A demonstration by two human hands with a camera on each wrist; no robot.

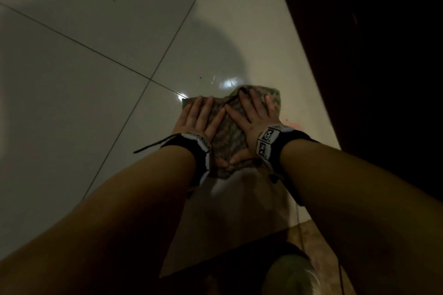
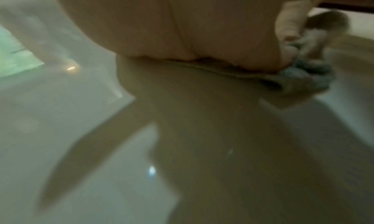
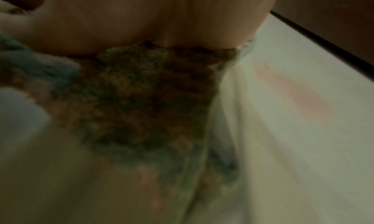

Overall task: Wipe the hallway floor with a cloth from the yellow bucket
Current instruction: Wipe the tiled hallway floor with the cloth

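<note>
Both arms reach straight out and down, and both hands lie flat on the cloth [image 1: 230, 132] with fingers straight and spread. The left hand [image 1: 200, 118] presses the cloth's left part; the right hand [image 1: 251, 115] presses its right part, and the thumbs meet at the near edge. The greenish patterned cloth lies bunched under the palms on the floor [image 1: 96, 79], glossy pale tiles with dark grout lines and light glints just beyond the fingertips. A dark wooden surface [image 1: 371, 55] runs along the right of the right hand. A faint reddish smear [image 3: 293, 90] marks the tile beside that hand, clearest in the right wrist view. The left wrist view, blurred, shows the palm heel on the cloth's hem [image 2: 232, 70].
</note>
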